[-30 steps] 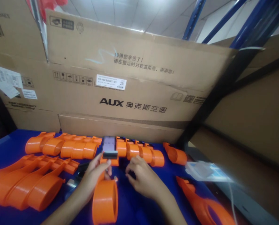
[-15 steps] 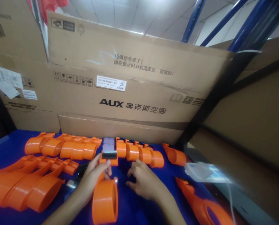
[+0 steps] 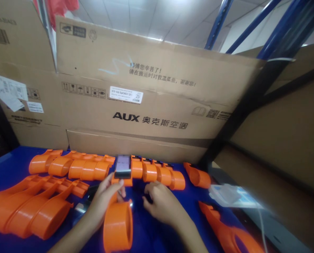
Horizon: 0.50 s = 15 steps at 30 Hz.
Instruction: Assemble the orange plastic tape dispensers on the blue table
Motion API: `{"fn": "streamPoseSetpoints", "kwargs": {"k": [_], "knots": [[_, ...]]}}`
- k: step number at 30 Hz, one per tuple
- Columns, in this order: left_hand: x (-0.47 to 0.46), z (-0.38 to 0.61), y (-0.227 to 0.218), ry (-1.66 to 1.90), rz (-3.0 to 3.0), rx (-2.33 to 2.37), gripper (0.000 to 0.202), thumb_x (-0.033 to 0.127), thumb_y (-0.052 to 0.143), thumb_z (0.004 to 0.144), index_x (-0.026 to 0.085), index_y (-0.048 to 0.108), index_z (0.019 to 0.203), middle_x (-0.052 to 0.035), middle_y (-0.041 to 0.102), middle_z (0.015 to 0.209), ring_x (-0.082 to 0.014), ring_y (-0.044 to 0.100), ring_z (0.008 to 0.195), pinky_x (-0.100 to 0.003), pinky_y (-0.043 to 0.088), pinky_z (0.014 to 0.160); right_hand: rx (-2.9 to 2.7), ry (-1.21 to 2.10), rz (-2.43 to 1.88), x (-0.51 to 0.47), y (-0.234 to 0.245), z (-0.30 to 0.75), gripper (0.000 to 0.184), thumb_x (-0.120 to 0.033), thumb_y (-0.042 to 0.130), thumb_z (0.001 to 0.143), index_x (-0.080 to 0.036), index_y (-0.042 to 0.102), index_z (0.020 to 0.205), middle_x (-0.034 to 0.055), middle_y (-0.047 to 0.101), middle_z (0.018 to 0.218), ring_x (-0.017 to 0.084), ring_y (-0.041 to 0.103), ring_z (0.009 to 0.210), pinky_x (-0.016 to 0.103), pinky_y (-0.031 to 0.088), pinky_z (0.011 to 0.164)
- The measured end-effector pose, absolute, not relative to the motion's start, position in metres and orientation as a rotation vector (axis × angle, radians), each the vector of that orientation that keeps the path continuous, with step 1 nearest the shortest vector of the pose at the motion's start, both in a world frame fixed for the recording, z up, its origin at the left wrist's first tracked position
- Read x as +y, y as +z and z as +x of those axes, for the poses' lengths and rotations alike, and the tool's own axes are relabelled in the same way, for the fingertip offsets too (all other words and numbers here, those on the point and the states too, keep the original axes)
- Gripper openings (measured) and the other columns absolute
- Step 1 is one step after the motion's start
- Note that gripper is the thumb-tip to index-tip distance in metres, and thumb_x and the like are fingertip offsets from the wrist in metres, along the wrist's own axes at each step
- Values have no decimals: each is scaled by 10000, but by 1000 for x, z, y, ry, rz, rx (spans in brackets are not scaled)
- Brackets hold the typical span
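My left hand (image 3: 104,196) is closed around the neck of an orange plastic bracket (image 3: 117,226), whose wide ring hangs toward me. At the bracket's top, above my thumb, is a small dark device with a light screen (image 3: 122,165); its screen text is too small to read. Just right of the bracket, my right hand (image 3: 163,202) hovers over the blue surface. Its fingers are loosely bent, with a gap between thumb and forefinger, and nothing visible in them.
Rows of similar orange brackets (image 3: 51,218) lie on the blue surface (image 3: 12,160) at left and behind my hands. Single brackets (image 3: 199,177) sit at right, near a white item with a cable (image 3: 233,196). A cardboard wall (image 3: 146,140) and dark rack post (image 3: 225,119) bound the back.
The device at the bracket's top shows more of its screen, and its dark lower edge appears tilted differently. My right hand has shifted slightly right and down; my left keeps its grip.
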<state>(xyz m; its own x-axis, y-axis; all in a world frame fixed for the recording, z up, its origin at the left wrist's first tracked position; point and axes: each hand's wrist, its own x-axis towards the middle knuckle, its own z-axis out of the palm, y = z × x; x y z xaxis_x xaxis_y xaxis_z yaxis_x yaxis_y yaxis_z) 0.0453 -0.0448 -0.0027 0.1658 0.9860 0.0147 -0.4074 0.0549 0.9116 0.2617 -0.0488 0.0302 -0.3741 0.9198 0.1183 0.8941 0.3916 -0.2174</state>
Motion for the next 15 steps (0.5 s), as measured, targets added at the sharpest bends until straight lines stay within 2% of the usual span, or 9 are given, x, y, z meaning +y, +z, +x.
{"fn": "streamPoseSetpoints", "kwargs": {"k": [3,5,10,15], "knots": [[-45,46,-3,1251,944,783,228,374,704,851,183,598,913,23,638,677,-97,569,509,-200,468,517,-2367,133,-1646,-46,30,264,189,-228,506,940,-189,617,792,48,666,764,171,597,679,258,351,607],[-45,46,-3,1250,938,787,235,377,711,845,181,600,914,21,638,679,-99,573,510,-204,472,521,-2357,108,-1665,-45,30,265,203,-238,496,952,-192,616,796,49,663,755,174,598,672,259,332,588],[-44,45,-3,1249,925,787,221,358,708,850,185,606,942,19,645,694,-96,577,523,-203,469,534,-2387,103,-1618,-47,33,264,70,-199,581,890,-206,648,870,44,669,808,188,602,743,263,358,643],[-45,44,-2,1246,933,804,212,349,705,854,185,609,948,19,643,689,-105,585,539,-212,481,553,-2469,196,-1506,-52,32,262,67,-237,681,840,-203,669,896,61,664,914,212,600,846,292,417,749]]}}
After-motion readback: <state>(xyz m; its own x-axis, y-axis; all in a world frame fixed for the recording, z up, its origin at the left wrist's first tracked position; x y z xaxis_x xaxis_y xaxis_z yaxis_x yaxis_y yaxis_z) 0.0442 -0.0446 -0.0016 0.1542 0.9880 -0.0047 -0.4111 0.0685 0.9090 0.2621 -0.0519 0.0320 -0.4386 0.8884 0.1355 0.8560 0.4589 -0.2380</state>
